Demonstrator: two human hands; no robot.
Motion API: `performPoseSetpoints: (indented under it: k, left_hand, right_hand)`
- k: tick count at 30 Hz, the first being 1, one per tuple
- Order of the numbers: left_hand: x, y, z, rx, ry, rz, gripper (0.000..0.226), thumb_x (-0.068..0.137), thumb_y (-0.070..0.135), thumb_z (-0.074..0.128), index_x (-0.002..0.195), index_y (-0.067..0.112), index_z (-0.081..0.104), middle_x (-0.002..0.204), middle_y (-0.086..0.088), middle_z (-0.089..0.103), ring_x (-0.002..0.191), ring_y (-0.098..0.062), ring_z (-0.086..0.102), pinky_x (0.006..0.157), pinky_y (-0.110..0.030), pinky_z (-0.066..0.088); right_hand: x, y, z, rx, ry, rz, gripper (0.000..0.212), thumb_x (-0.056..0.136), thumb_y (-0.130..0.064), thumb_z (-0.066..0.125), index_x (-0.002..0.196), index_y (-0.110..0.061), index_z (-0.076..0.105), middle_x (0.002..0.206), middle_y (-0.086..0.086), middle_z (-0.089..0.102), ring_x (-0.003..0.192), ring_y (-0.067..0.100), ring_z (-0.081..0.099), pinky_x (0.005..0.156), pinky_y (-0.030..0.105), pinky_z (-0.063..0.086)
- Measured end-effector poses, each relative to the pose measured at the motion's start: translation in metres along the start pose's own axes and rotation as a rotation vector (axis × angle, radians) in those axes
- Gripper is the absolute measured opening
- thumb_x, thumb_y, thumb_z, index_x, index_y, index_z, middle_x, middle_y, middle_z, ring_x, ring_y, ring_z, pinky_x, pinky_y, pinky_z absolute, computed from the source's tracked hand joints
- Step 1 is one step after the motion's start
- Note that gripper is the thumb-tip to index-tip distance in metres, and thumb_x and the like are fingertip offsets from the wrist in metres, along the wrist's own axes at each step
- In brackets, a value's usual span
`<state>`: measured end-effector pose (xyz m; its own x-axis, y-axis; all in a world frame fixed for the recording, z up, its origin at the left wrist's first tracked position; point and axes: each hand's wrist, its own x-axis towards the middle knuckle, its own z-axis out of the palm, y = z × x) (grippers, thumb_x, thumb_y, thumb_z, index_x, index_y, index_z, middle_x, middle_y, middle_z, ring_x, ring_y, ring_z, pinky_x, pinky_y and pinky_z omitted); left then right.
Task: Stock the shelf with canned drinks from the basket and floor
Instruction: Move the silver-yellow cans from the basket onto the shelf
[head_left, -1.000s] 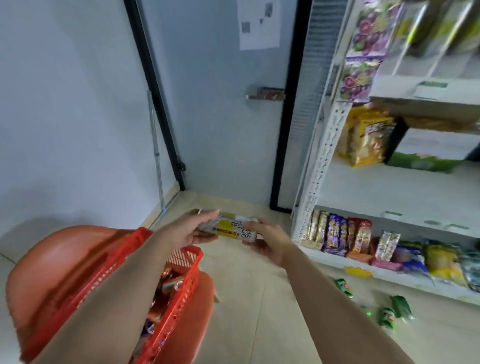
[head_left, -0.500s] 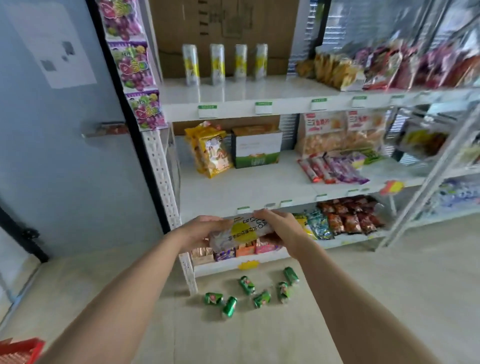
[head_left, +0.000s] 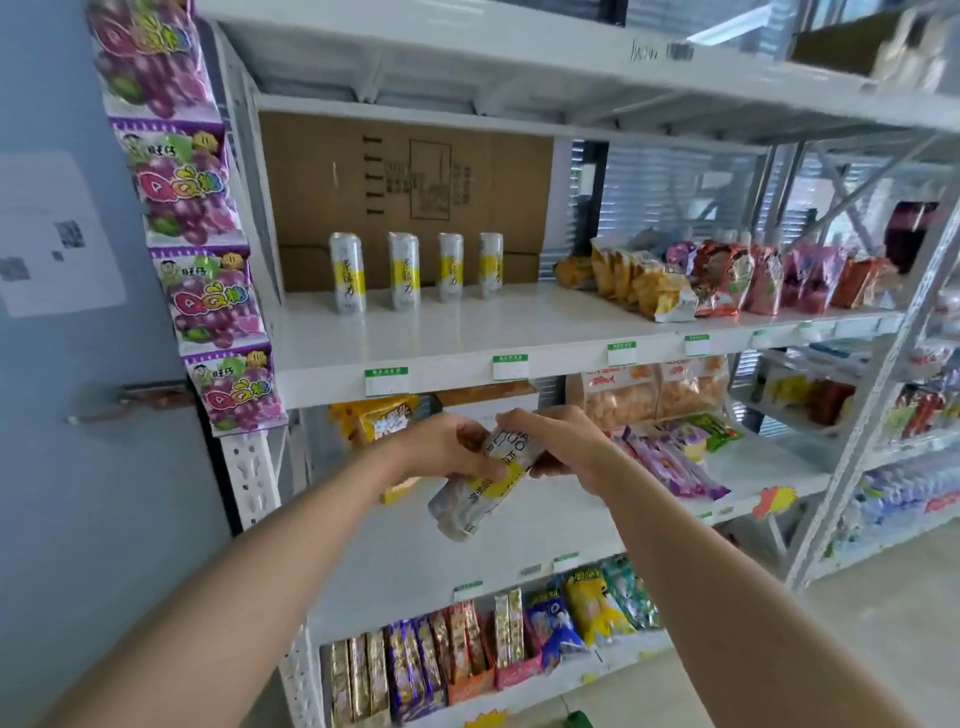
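Seen from my head camera, I hold one slim white-and-yellow can (head_left: 480, 491) tilted in the air in front of the middle shelves. My left hand (head_left: 447, 449) curls round its upper part, and my right hand (head_left: 563, 444) grips its top end from the other side. Above it, four matching cans (head_left: 404, 271) stand upright in a row at the back left of the white shelf (head_left: 467, 338) — snack bags (head_left: 649, 286) sit further right.
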<state>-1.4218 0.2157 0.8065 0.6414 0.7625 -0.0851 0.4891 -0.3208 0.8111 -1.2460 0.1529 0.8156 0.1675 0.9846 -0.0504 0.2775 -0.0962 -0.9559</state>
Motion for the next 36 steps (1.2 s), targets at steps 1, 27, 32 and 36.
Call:
performPoseSetpoints:
  k: [1,27,32,36]
  left_hand:
    - [0.008,0.004,-0.015,-0.013,0.037,0.025,0.042,0.072,0.034,0.083,0.109,0.019,0.07,0.102,0.002,0.074,0.095,-0.015,0.07,0.089,-0.038,0.057]
    - [0.226,0.037,-0.156,-0.362,0.386,0.207,0.024,0.085,0.002,0.068,0.101,0.019,0.065,0.094,0.005,0.075,0.093,-0.01,0.07,0.081,-0.019,0.055]
    - [0.239,0.04,-0.168,-0.181,0.366,0.161,0.035,0.079,0.011,0.077,0.11,0.022,0.064,0.103,0.01,0.073,0.101,-0.008,0.067,0.086,-0.019,0.052]
    - [0.246,0.062,-0.19,-0.14,0.543,0.225,0.075,0.06,0.042,0.08,0.129,0.024,0.057,0.118,0.004,0.066,0.11,-0.013,0.062,0.092,-0.023,0.051]
  right_hand:
    - [0.012,-0.015,-0.002,0.001,-0.001,-0.046,0.029,0.078,-0.035,0.077,0.086,-0.007,0.073,0.071,0.007,0.072,0.055,0.015,0.067,0.052,0.026,0.056]
    - [0.297,-0.051,-0.04,0.011,-0.302,-0.43,0.051,0.075,-0.001,0.079,0.116,-0.023,0.058,0.109,0.002,0.07,0.104,0.02,0.065,0.09,0.033,0.055]
    - [0.321,-0.042,-0.038,0.072,-0.233,-0.392,0.055,0.067,0.001,0.083,0.112,-0.018,0.059,0.106,0.003,0.071,0.099,0.021,0.066,0.08,0.027,0.055]
    - [0.333,-0.049,-0.041,0.043,-0.216,-0.333,0.054,0.068,0.0,0.084,0.112,-0.014,0.055,0.1,0.003,0.069,0.083,0.013,0.065,0.069,0.022,0.055]
